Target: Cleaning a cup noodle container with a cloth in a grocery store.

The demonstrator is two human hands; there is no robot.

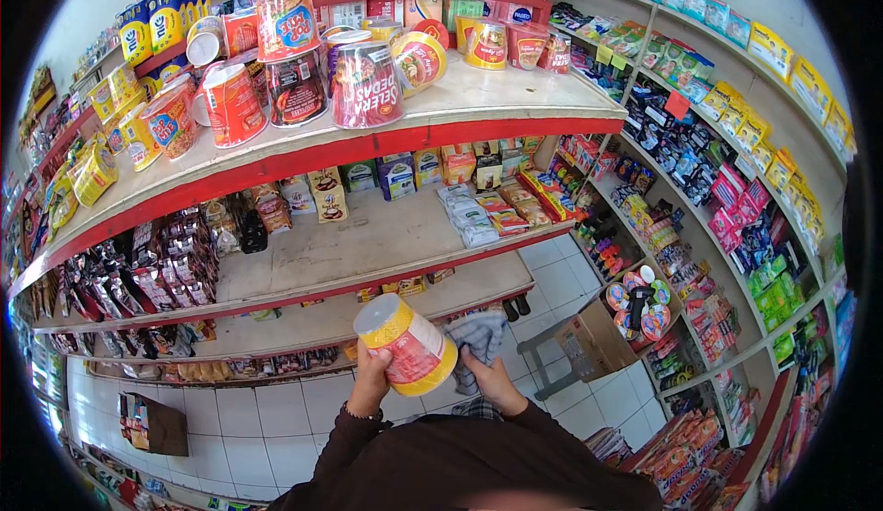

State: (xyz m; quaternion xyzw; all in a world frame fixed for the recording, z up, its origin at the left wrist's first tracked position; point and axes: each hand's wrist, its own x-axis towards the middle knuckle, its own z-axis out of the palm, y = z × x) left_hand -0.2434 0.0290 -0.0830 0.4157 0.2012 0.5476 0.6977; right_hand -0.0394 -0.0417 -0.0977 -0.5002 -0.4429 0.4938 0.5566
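Observation:
My left hand (373,376) grips a yellow and red instant noodle cup (407,345) by its side, tilted in front of my body. The cup's pale base or lid end points up and away. A grey checked cloth (479,338) is bunched in my right hand (493,381), close beside the cup's right side. Ahead of me, the top shelf (469,100) bears several noodle cups, among them a stack of Pop Mie (286,21) and an upside-down Selera Pedas cup (365,87).
Lower shelf boards (331,256) with pouches and packets run across before me. At the right, a cardboard box (593,342) full of cups rests by a grey stool (552,373). Another brown box (155,425) stands on the tiled floor at left. Stocked shelves (731,187) line the right wall.

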